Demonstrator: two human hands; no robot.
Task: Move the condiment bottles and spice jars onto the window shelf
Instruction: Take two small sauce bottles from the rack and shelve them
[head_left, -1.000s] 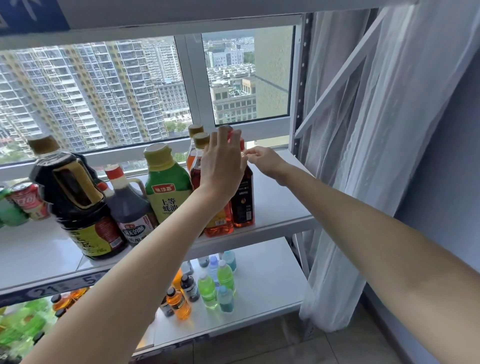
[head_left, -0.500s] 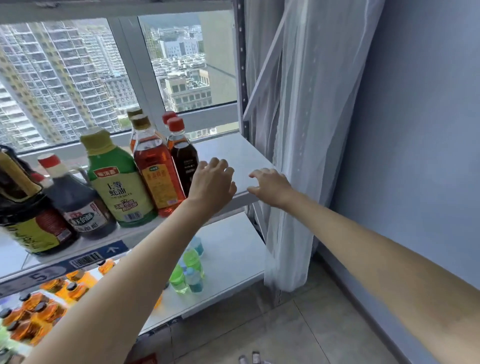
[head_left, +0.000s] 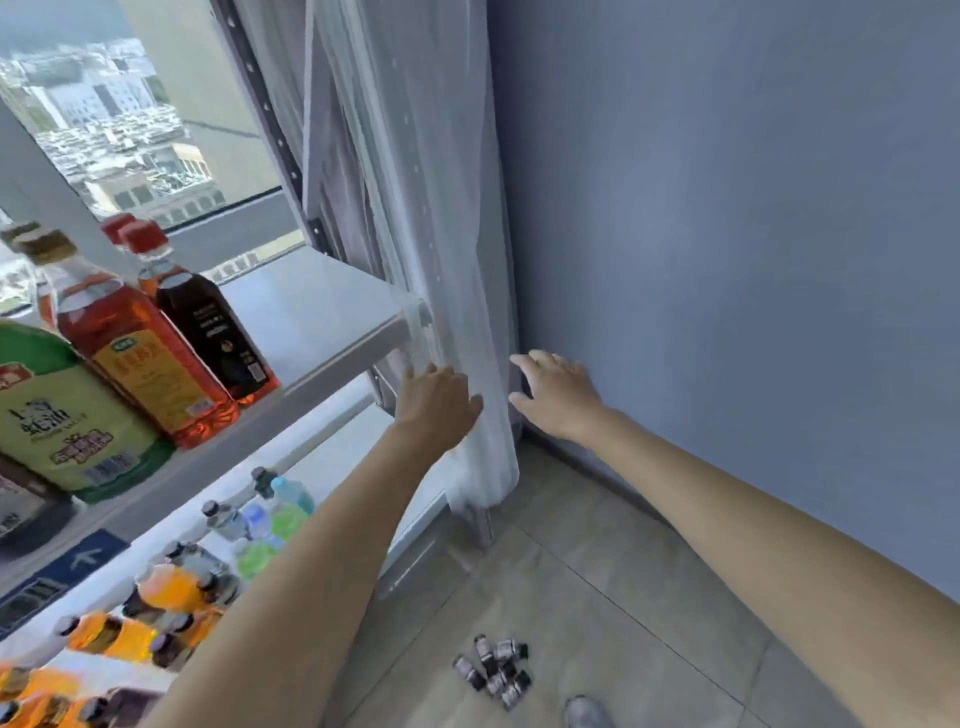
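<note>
Condiment bottles stand in a row on the white window shelf (head_left: 322, 306): a green oyster-sauce bottle (head_left: 62, 415), an amber bottle with a yellow label (head_left: 140, 358) and a dark red-capped bottle (head_left: 208, 317). Several small dark spice jars (head_left: 493, 670) lie in a heap on the floor tiles below. My left hand (head_left: 436, 405) hovers empty, fingers apart, just past the shelf's right corner. My right hand (head_left: 556, 395) is also empty and spread, in front of the blue wall, with the curtain between the two hands.
A sheer white curtain (head_left: 441, 260) hangs at the shelf's right end down to the floor. The blue wall (head_left: 727, 208) closes the right side. A lower shelf (head_left: 337, 457) carries small drink bottles (head_left: 260, 525) in green, blue and orange.
Both hands have let go of the red-capped bottles on the shelf and dropped down and right, off the shelf. The view has swung right and down, bringing the floor jars into sight.
</note>
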